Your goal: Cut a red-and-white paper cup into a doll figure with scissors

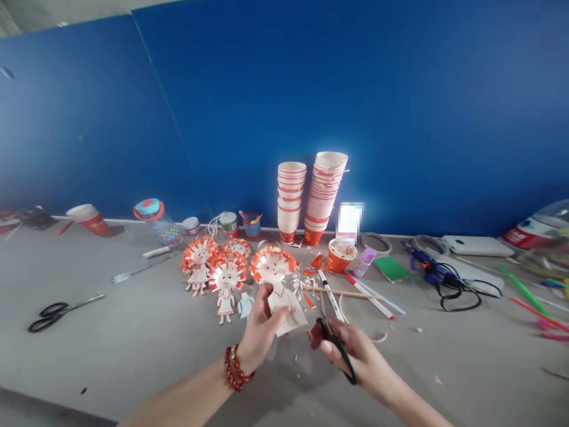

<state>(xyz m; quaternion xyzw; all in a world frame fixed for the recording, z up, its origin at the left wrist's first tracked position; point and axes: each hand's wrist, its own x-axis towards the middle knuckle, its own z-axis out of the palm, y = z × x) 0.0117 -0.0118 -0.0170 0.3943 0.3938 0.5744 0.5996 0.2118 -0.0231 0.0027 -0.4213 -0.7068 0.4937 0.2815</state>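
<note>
"Position of the paper doll (288, 307)?"

"Up in the left hand (260, 326), over the surface (155, 362), near the middle of the setup. Long axis ran away from the person, leaning a bit left: orange-fringed head at the far end, straight-cut paper edge at the near end."

"Which hand was nearer?"

"Left, obviously, it had the part. Right hand (358, 354) sat to the right of it, with the scissors (340, 350) in between. Blades stood just beside the doll's right edge, apart from it, points aimed away from the person and roughly parallel to the doll."

"Grip?"

"Left pinched the lower body, thumb across the front, fingers mostly hidden behind. Right was curled round the black handles, thumb uppermost. Couldn't tell whether the blades were parted; too blurred."

"Arm pose?"

"Both forearms came in from the near edge and converged. Left wrist, the one with the red bead bracelet (235, 369), angled inward; right forearm slanted in from the lower right."

"Anything close by?"

"Smaller dolls (226, 290) lay left of the held one; wooden stick (355, 292) and pens beyond the blades."
</note>
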